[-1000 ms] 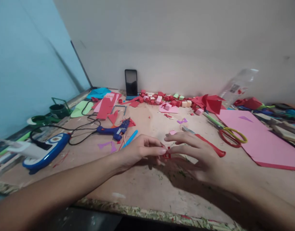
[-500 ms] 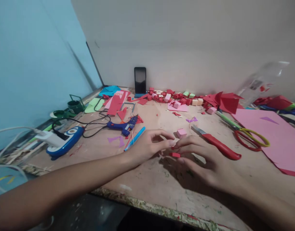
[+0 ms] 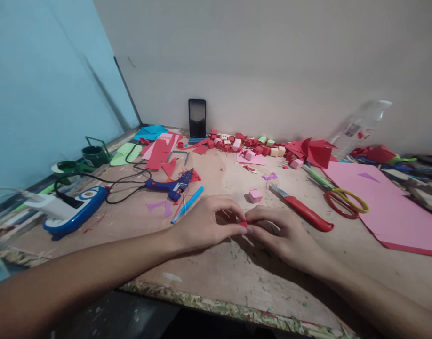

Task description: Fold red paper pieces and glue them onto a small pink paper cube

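Observation:
A small red folded paper piece (image 3: 243,223) is pinched just above the tabletop, partly hidden by fingertips. My left hand (image 3: 216,221) closes thumb and fingers on it from the left. From the right, my right hand (image 3: 281,230) pinches the same piece, its fingertips meeting the left ones. Just beyond my fingers rests a pink paper cube (image 3: 255,196). A red-handled knife (image 3: 306,210) lies to the right of the cube. On the left, a blue pen (image 3: 188,205) lies beside my left hand.
A blue glue gun (image 3: 172,186) and a power strip (image 3: 76,214) with cables are at the left. Small paper cubes (image 3: 237,145) line the wall beside a propped phone (image 3: 197,117). Scissors (image 3: 343,200) and pink paper (image 3: 388,202) lie right; a clear bottle (image 3: 360,127) leans behind.
My right fingers, spread earlier, have closed on the red paper piece beside the left fingertips. The piece has turned, and the pink cube is now fully uncovered. The view has swung slightly.

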`<state>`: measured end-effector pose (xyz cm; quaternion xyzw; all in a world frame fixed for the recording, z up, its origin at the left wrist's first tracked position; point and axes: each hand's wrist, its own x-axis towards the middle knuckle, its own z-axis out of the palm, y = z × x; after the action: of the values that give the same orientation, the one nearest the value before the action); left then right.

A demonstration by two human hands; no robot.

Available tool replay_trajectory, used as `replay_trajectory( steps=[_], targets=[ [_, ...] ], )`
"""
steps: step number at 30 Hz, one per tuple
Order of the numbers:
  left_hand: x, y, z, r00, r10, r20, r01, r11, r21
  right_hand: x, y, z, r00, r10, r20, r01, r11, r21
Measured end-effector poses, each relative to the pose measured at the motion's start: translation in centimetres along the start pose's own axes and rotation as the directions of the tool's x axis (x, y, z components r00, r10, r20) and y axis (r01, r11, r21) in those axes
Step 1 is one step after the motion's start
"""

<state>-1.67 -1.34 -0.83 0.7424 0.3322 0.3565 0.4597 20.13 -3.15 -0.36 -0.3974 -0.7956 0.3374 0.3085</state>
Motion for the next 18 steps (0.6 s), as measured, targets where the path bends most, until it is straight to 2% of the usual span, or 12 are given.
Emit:
replay_trajectory(
  steps=[6, 18],
  targets=[
    [-0.1, 0.0, -0.8, 0.994, 0.107, 0.004, -0.107, 0.993, 0.056, 0.1, 0.0, -0.2, 0.991, 0.136, -0.004, -0.134, 0.982, 0.13],
    [0.0, -0.3, -1.2, 0.98, 0.184, 0.072, -0.192, 0.974, 0.117, 0.0, 0.2, -0.2, 0.98, 0.191, 0.056, -0.199, 0.94, 0.276]
  ],
)
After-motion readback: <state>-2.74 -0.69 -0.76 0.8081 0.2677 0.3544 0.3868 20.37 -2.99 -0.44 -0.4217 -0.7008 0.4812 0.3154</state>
